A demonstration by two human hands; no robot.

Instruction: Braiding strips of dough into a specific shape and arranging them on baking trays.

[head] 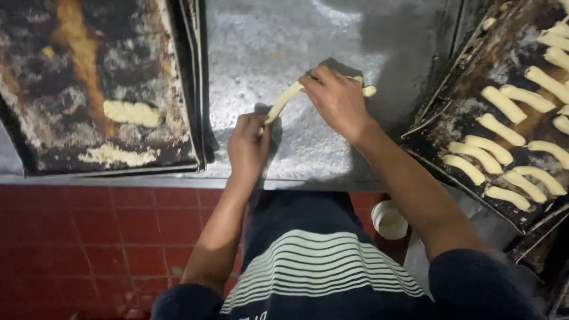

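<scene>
A thin rope of pale dough point(284, 101) lies slantwise on the metal worktop point(261, 41). My left hand point(248, 145) pinches its lower end. My right hand point(336, 98) presses on its upper part, and the far tip point(369, 90) pokes out beyond my fingers. To the right, a dark baking tray point(456, 127) holds several shaped dough sticks point(504, 104) in rows. On the left, a blackened tray point(89, 89) carries a lump of dough point(133, 112) and a flatter smear of dough point(115, 156).
The worktop's front edge point(178, 181) runs just under my hands. Red floor tiles point(89, 237) show below it. A small white round container point(389, 220) sits low beside my right forearm. More tray edges point(539, 237) stack at the lower right.
</scene>
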